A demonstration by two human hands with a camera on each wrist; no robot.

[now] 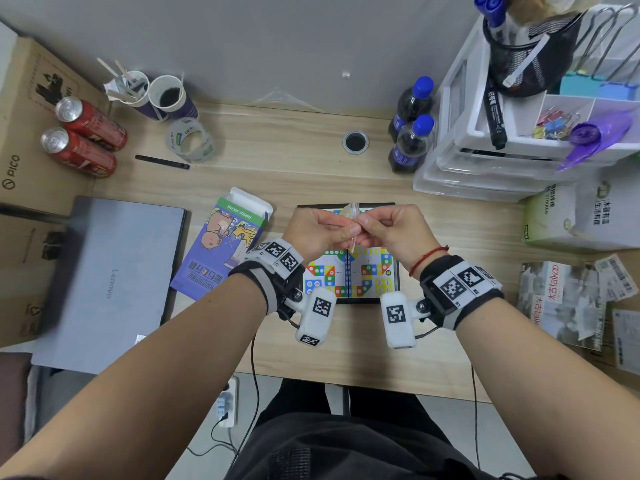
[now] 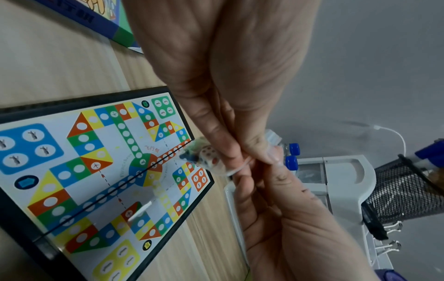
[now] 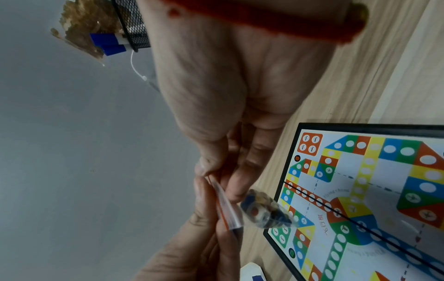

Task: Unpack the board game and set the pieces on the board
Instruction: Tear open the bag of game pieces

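Hands meet over the far half of the board, which lies unfolded and flat on the bench directly in front of the person, its coloured track facing up and no pieces on it yet. Between them hangs a small clear bag with a red strip along its mouth; a die and dark blue pieces are bunched in its bottom. The left hand pinches one lip of the mouth between thumb and curled fingers, and the right hand pinches the opposite lip the same way, its fingers folded in close. That two-sided grip looks aimed at peeling the seal apart, and holding the bag above the board rather than off to the side means anything that drops should land on the playing surface. The bag's weight hangs below the pinch, so the pieces stay away from the mouth while it is being worked. Whether the seal has already parted cannot be told from these views. To the left of the board the game box lies flat with its end flap open, apparently emptied and parked out of the way. Beyond the board, at its right, two blue-capped bottles stand well clear. Judging by the bare board, unpacking is nearly done and placing the pieces has not begun.
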